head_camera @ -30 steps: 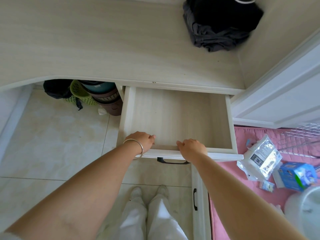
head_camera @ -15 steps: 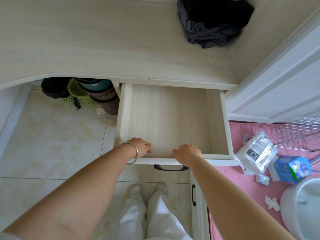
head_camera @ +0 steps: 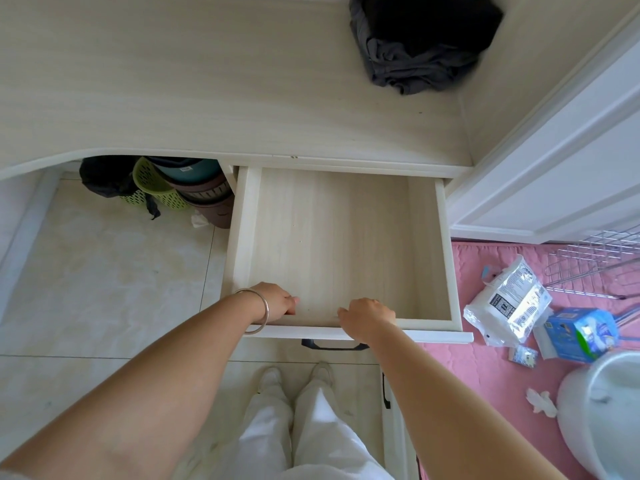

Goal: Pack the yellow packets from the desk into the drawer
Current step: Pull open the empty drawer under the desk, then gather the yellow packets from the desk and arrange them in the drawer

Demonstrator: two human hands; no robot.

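Observation:
The pale wood drawer (head_camera: 429,244) is pulled far out from under the desk (head_camera: 173,81), and its bottom is bare. My left hand (head_camera: 275,303), with a metal bangle on the wrist, grips the drawer's front edge left of the middle, fingers curled over it into the drawer. My right hand (head_camera: 369,315) grips the same front edge just to the right. The black handle (head_camera: 330,344) shows below the front panel between my hands. No yellow packets are in view.
A dark bundle of clothes (head_camera: 419,46) lies on the desk's back right. Stacked baskets and pots (head_camera: 180,188) stand under the desk on the left. At right, a pink mat (head_camera: 502,375) holds a plastic packet (head_camera: 509,303), a blue box (head_camera: 581,334), a wire rack and a white bin (head_camera: 606,410).
The drawer has slid further out toward me, with both hands holding its front edge the whole time.

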